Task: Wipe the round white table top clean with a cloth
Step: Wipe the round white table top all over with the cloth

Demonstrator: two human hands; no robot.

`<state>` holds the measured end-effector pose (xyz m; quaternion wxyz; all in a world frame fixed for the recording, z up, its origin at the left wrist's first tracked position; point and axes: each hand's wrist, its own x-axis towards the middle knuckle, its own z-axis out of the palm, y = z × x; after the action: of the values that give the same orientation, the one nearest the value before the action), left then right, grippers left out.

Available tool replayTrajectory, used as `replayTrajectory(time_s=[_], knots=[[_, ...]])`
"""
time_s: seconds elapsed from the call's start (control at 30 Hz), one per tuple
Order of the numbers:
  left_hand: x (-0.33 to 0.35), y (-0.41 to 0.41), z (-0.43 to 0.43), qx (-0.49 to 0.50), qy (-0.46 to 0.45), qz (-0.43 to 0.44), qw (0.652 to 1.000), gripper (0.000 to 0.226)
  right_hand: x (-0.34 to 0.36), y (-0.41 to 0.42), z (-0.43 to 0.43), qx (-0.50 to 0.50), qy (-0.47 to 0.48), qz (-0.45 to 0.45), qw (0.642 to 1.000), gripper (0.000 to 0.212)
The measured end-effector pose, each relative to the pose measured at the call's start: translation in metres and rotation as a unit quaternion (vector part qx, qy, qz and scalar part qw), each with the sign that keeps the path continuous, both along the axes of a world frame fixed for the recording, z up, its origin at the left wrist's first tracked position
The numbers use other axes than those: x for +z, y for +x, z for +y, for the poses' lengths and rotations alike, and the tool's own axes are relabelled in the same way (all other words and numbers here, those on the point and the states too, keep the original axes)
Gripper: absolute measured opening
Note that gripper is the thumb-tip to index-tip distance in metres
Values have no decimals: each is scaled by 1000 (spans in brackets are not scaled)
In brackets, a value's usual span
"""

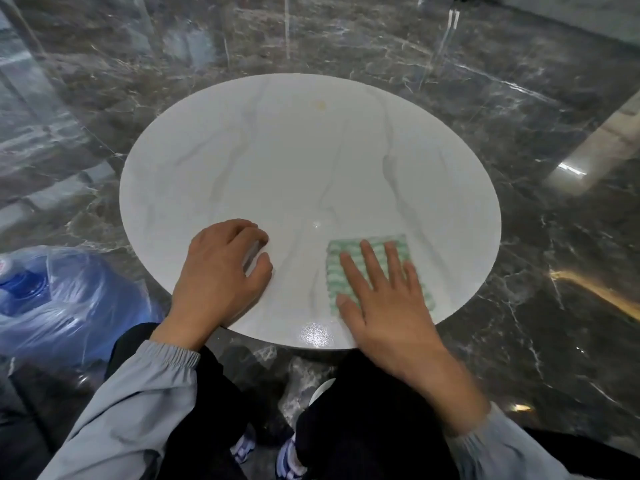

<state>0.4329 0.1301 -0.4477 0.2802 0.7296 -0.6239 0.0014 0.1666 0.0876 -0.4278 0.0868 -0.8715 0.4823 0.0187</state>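
The round white table top (294, 161) with faint grey veins fills the middle of the head view. A green-and-white cloth (374, 251) lies flat on its near right part. My right hand (384, 303) presses flat on the cloth, fingers spread, covering its near half. My left hand (221, 271) rests on the near left of the table with fingers curled and holds nothing. A small yellowish stain (320, 105) sits near the far edge. A wet sheen (315, 332) shows at the near rim.
A dark marble floor (554, 271) surrounds the table. A blue water bottle in clear plastic wrap (45, 292) lies at the left beside my knee. Transparent chair legs (446, 32) stand beyond the table. My legs and shoes (266, 452) are below the near rim.
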Motion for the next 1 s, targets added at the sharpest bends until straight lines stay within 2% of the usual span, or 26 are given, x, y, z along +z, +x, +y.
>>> replayTrajectory(time_s=[0.1,0.2,0.27,0.37,0.47,0.63,0.73,0.8,0.9,1.0], knots=[[1,-1,-1,1,5,1,1000,29,-6,37,46,91,-33,-34,995,61],[0,-1,-1,2,2,5,1000,29,-1,18,41,117,-18,-45,992,59],[-1,0,-1,-1,-5,7,1000,28,0,-14,20,85,-14,-45,995,60],[-1,0,-2,-3,-9,4,1000,26,2,-56,-8,-31,-9,-15,999,63],[-2,0,-2,0,-10,-3,1000,26,-1,-37,4,-73,-32,2,997,65],[0,-1,-1,1,-1,-9,1000,28,-7,30,60,49,-29,-30,998,61],[2,-1,0,3,8,-9,1000,30,-5,7,45,76,-15,-50,996,59],[3,-1,-1,4,7,-6,1000,30,-5,-28,19,41,-19,-50,998,59],[3,-3,0,3,8,-10,1000,30,0,-70,-22,-65,7,-22,998,61],[2,-4,0,7,5,-8,1000,29,-3,-52,-26,-92,23,5,995,61]])
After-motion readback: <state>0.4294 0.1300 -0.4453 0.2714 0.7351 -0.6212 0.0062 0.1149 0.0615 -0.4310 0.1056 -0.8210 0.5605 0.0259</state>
